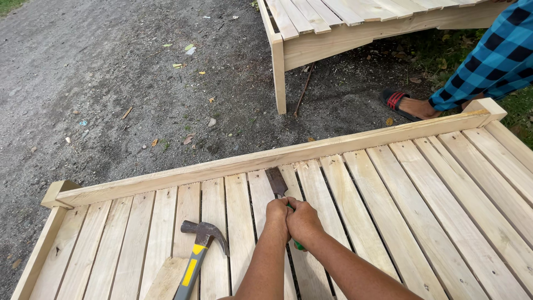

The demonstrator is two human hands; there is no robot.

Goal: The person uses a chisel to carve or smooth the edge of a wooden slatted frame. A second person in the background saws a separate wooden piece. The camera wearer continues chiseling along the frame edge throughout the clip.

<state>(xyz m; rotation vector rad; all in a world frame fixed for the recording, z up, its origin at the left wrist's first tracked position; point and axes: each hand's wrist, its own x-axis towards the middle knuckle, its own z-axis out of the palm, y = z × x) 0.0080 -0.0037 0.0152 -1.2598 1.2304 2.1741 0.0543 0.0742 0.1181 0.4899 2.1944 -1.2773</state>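
Both hands are closed together around one chisel [279,189], on top of a slatted wooden frame [388,222]. The left hand [277,215] and the right hand [302,220] press side by side, fingers wrapped on the green handle; a small part of the handle shows below the right hand. The chisel's long axis runs from the hands away from the person, a little to the left. Its dark flat blade points up toward the rail [266,158] at the far edge of the frame, and the tip is touching or just beside the place where slat meets rail; I cannot tell which.

One hammer [199,250] lies on the slats to the left of the hands, well apart from them. Its claw head is toward the rail and its yellow and grey handle points back to the person.

A second slatted frame [333,28] stands on legs farther away on the gravel. At top right, another person's leg in blue checked trousers [494,61] and one sandalled foot [408,105] are near the frame's corner.
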